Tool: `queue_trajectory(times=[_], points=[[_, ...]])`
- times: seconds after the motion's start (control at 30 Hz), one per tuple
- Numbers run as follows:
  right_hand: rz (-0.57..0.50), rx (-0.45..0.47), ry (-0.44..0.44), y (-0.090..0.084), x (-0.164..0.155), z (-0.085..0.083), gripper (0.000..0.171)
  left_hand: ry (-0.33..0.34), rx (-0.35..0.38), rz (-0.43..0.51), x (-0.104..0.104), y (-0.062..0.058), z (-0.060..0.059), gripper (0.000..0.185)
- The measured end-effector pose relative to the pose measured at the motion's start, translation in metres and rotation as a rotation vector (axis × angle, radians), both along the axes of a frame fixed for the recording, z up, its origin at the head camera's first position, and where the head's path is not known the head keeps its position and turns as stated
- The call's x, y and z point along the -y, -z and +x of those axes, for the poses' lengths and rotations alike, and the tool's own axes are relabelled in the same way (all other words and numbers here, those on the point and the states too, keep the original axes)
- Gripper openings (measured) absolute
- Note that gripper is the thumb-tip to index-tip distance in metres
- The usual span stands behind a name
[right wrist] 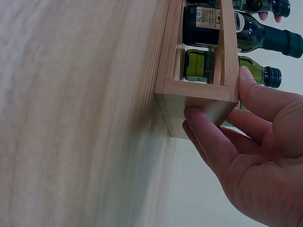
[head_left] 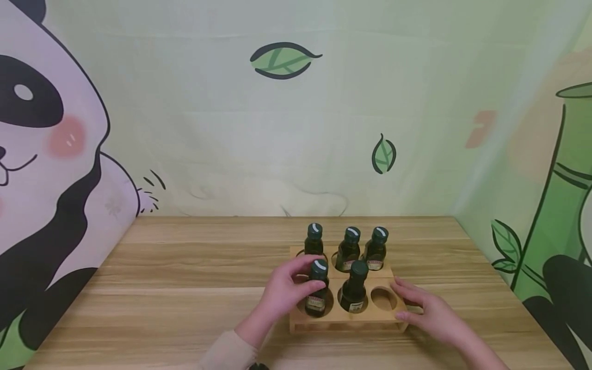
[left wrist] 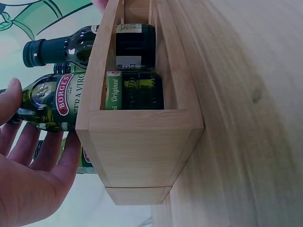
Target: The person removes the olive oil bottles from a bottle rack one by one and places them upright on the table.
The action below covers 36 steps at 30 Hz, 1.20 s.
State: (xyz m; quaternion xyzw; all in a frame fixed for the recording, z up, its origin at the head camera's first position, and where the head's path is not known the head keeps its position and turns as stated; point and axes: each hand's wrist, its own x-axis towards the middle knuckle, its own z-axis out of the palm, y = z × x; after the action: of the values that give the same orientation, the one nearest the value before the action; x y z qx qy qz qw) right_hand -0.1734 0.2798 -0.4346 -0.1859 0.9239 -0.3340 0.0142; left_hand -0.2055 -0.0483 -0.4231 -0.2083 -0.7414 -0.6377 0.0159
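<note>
- Head view: a wooden rack (head_left: 344, 316) with six round holes stands on the wooden table (head_left: 185, 288), right of its middle. Five dark green bottles sit in it: three in the back row (head_left: 348, 250) and two in the front row.
- Head view: the left hand (head_left: 289, 290) curls its fingers round the front-left bottle (head_left: 317, 293), gripping it near the neck and shoulder while the bottle's base is in its hole.
- Head view: the front-middle bottle (head_left: 354, 288) stands just beside it, and the front-right hole (head_left: 383, 298) holds no bottle.
- Head view: the right hand (head_left: 427, 313) rests against the rack's right end, fingers fairly straight and spread along the wood.
- Head view: behind the table hangs a cloth backdrop (head_left: 277, 128) printed with a panda, leaves and bamboo.
- Left wrist view: the rack (left wrist: 142, 142) shows from its end, with bottle labels visible through its open side. The left hand (left wrist: 28, 179) has its thumb and fingers round a bottle (left wrist: 52, 101) with a red label; another bottle (left wrist: 66, 49) lies beyond it.
- Right wrist view: the right hand (right wrist: 251, 156) touches the rack's end (right wrist: 199, 101), the thumb on the top edge and a fingertip (right wrist: 194, 113) pressed on the end face, the fingers loosely extended rather than clenched. Bottle necks (right wrist: 279, 42) stick out above the rack.
</note>
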Motion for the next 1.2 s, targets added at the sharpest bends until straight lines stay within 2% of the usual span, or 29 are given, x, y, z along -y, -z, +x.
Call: queue_trajectory(times=[0.17,0.6,0.87,1.2], points=[[0.001,-0.007,-0.004,0.000,0.000,0.000,0.062,0.000,0.000,-0.022,0.001,-0.003,0.000,0.041],[-0.016,-0.009,-0.019,0.000,0.001,0.002,0.062,-0.005,-0.007,0.009,0.005,-0.003,0.001,0.040],[-0.014,-0.009,-0.021,0.000,0.000,0.002,0.062,-0.049,0.039,0.063,0.009,-0.022,0.008,0.040],[0.002,-0.031,-0.032,0.001,0.000,0.001,0.062,-0.081,0.023,0.096,0.027,-0.042,0.012,0.044]])
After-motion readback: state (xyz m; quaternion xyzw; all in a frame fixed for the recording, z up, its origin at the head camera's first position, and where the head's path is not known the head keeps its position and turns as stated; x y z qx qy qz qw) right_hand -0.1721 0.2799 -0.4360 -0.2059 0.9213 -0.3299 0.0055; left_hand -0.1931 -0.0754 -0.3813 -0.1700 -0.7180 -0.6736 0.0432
